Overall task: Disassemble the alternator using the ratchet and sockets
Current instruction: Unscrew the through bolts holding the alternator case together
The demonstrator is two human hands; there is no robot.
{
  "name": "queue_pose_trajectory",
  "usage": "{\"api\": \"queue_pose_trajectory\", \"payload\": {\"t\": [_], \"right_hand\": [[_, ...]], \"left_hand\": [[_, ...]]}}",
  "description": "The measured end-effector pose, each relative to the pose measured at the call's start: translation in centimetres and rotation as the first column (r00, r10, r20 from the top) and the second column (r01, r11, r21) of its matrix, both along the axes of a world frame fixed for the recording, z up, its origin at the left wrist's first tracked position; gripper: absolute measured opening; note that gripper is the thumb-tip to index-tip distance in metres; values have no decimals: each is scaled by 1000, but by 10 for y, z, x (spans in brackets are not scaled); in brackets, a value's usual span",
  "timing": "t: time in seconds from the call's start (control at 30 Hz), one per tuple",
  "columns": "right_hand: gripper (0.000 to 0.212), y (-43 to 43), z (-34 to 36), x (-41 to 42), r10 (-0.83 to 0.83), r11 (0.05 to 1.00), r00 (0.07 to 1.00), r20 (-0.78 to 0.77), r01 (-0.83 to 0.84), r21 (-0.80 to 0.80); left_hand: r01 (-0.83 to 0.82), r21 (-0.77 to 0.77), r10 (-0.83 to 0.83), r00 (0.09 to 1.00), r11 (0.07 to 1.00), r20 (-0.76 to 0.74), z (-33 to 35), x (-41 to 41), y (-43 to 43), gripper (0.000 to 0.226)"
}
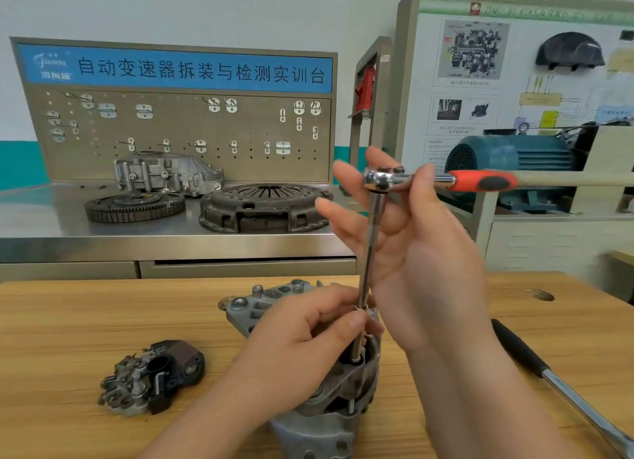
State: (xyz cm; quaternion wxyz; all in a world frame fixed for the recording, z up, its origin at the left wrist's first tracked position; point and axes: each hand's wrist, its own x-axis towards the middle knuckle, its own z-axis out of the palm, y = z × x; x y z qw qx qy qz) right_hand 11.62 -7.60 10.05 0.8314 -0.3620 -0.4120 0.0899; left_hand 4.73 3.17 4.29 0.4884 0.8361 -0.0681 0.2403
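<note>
Head view: one part off, the housing still whole

My left hand [308, 342] pinches the extension bar [372, 246] low down, where it drops into the alternator [308, 431] standing on the wooden surface [85, 321]. My right hand [422, 259] keeps only a loose grip on the ratchet [480, 181], with the thumb across its neck and the fingers nearly straight behind the head. A rectifier pack [154, 376] lies off to the left. I judge the housing halves still joined, so most remains.
</note>
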Motion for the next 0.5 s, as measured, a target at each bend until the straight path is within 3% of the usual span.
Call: {"api": "queue_pose_trajectory", "payload": {"t": [0.1, 0.17, 0.23, 0.3, 0.33, 0.37, 0.43, 0.5], "right_hand": [[26, 2, 1, -1, -153, 988, 982, 108, 150, 37], [21, 0, 6, 1, -383, 922, 876, 292, 380, 71], [27, 1, 3, 4, -460, 869, 778, 429, 494, 37], [26, 4, 0, -2, -399, 909, 835, 379, 416, 40], [23, 4, 0, -3, -310, 950, 909, 281, 311, 43], [23, 4, 0, -5, -185, 983, 968, 168, 180, 43], [38, 2, 0, -2, 25, 999, 999, 31, -25, 19], [47, 1, 2, -2, 103, 995, 995, -8, -103, 11]], "left_hand": [[-16, 13, 16, 1000, 1000, -6, -1, 0, 3, 19], [-31, -21, 31, 1000, 999, 1, -1, 3, 3, 19], [-76, -68, 75, 997, 995, -15, -1, 4, 3, 34], [-62, -78, 62, 998, 995, -3, -2, 5, 4, 19], [-34, -69, 34, 999, 997, 1, -2, 5, 3, 9], [-22, -46, 22, 1000, 999, 2, -2, 3, 3, 15], [-2, -17, 2, 1000, 1000, -4, -3, 2, 5, 18], [-4, -3, 4, 1000, 1000, 1, -2, 1, 3, 20]]}}
